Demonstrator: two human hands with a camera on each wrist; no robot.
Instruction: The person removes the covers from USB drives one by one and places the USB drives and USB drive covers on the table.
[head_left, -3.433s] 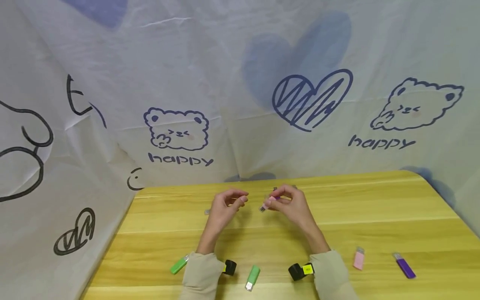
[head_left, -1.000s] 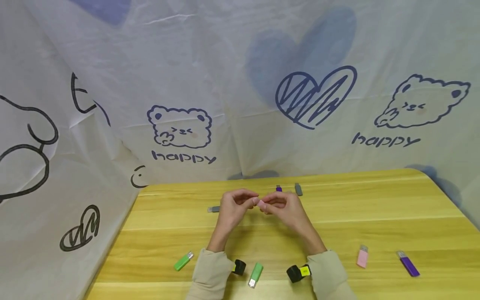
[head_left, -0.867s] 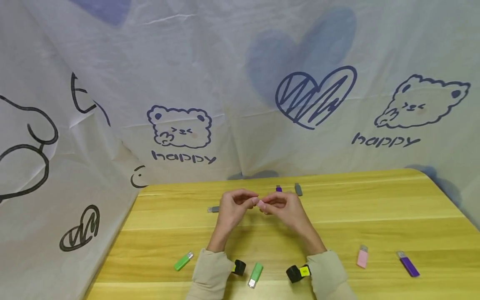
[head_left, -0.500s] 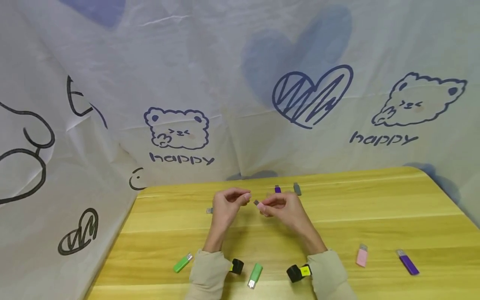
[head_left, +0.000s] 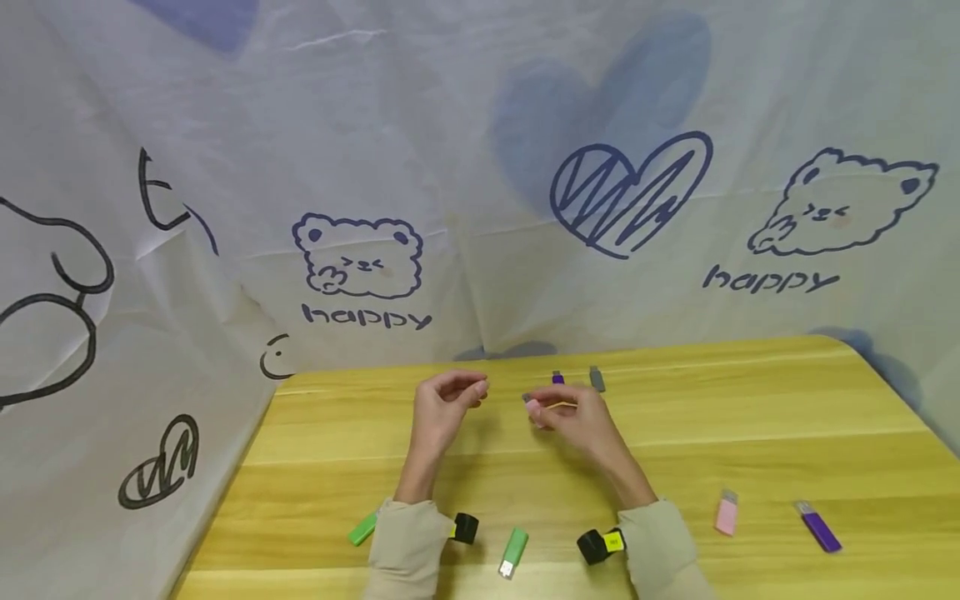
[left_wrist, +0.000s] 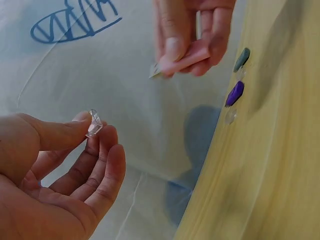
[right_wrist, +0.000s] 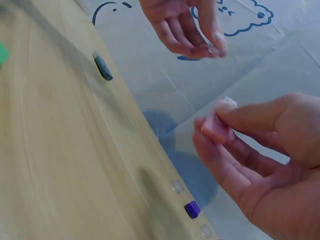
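My right hand (head_left: 581, 412) pinches a pink USB flash drive (right_wrist: 216, 129) between thumb and fingers, its metal plug bare and turned toward the other hand. A small clear cap (left_wrist: 94, 124) sits between the thumb and fingertips of my left hand (head_left: 441, 410). Both hands hover above the table's far part, a gap between them. Behind the right hand lie a purple flash drive (head_left: 557, 378) and a grey one (head_left: 596, 379). Another grey flash drive (right_wrist: 102, 66) shows in the right wrist view; the left hand covers it in the head view.
On the wooden table (head_left: 300, 467) lie two green flash drives, one (head_left: 513, 550) between the forearms and one (head_left: 363, 529) beside the left sleeve. A pink drive (head_left: 726, 512) and a purple drive (head_left: 819, 527) lie at right. Small clear pieces (right_wrist: 177, 186) rest near the far edge.
A second ago both hands met at the pink flash drive. Since then they have drawn apart, the left moving leftward with the clear cap, and the drive's metal plug has come into view.
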